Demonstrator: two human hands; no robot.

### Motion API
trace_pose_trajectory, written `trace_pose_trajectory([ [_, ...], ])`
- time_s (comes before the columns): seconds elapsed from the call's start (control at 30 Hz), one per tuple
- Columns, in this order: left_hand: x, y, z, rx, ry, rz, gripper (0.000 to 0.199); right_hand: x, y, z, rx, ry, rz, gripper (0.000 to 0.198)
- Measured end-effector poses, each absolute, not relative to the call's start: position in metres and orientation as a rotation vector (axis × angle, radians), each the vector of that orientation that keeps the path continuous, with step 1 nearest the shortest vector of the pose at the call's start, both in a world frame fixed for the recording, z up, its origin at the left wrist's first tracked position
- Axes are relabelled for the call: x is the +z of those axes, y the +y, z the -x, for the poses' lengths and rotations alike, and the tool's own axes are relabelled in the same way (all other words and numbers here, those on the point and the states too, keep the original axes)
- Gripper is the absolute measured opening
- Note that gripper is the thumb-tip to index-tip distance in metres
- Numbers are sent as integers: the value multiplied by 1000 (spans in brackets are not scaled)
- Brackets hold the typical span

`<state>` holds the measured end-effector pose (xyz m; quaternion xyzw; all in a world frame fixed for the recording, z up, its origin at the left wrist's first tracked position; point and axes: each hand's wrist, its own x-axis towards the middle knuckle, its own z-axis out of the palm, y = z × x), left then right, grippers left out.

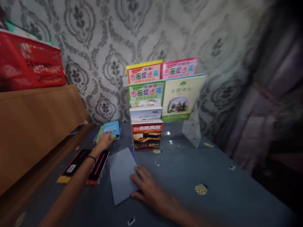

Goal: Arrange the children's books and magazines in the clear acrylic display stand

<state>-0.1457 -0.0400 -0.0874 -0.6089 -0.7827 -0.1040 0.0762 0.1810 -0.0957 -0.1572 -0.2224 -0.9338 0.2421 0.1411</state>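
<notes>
My left hand (104,141) stretches far across the table, its fingers lying on the near edge of a small stack topped by a blue book (111,127). Its thumb and fingertips are small and partly hidden there. A black bracelet circles the wrist. Closer in, my right hand (146,186) is open with fingers spread, touching the right edge of a pale grey-blue book (123,176) that lies flat and askew. Beyond it stands a clear display rack (193,129) holding upright books, among them a green picture book (146,93) and a cream-and-green book (182,97).
Dark-covered books (75,164) lie under and beside my left forearm. A red basket (30,61) sits on a slanted wooden piece (42,107) at left. Patterned wallpaper backs the grey-blue table (175,186); a curtain (251,126) hangs at right.
</notes>
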Motion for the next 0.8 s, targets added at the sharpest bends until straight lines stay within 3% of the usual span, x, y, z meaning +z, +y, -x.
trace_pose_trajectory([
  [0.13, -95, 7, 120, -235, -2380, 1745, 56, -151, -98, -184, 763, -2691, 674, 63],
  [0.3, -102, 25, 108, -144, -2409, 1660, 45, -155, -96, -188, 782, -2647, 628, 64],
  [0.8, -73, 5, 161, -257, -2490, 1649, 38, -137, -96, -186, 779, -2702, 660, 58],
])
